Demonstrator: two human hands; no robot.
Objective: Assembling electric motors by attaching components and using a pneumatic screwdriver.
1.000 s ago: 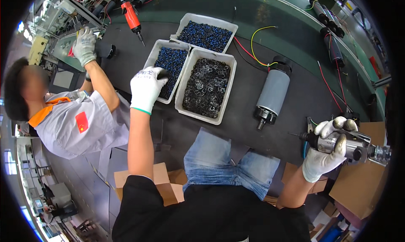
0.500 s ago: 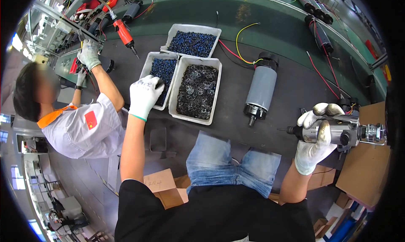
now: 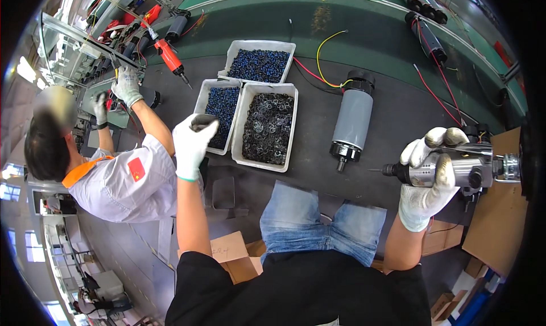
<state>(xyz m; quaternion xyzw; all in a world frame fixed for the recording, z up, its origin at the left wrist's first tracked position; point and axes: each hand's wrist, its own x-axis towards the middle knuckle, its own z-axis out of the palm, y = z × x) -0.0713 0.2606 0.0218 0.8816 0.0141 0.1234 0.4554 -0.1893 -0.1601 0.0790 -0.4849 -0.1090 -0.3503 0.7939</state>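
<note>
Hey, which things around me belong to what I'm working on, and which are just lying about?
Likely part of the job:
silver power tool, gripped in your right hand
smaller tray of blue-and-black parts, by your left hand
tray of black rings
grey motor

Apparently just lying about:
red power screwdriver, unheld
dark motor with red wires, upper right
cardboard box, far right

1. Left hand (image 3: pixel 190 148): turned, showing more of its darkened fingertips (image 3: pixel 205 119).
2. Right hand (image 3: pixel 426 198): shifted closer to the grey motor (image 3: pixel 354 118), its power tool (image 3: pixel 473 170) now nearly level, formerly slanting.
3. Co-worker's farther gloved hand (image 3: pixel 100 108): hidden at first, now in view.
</note>
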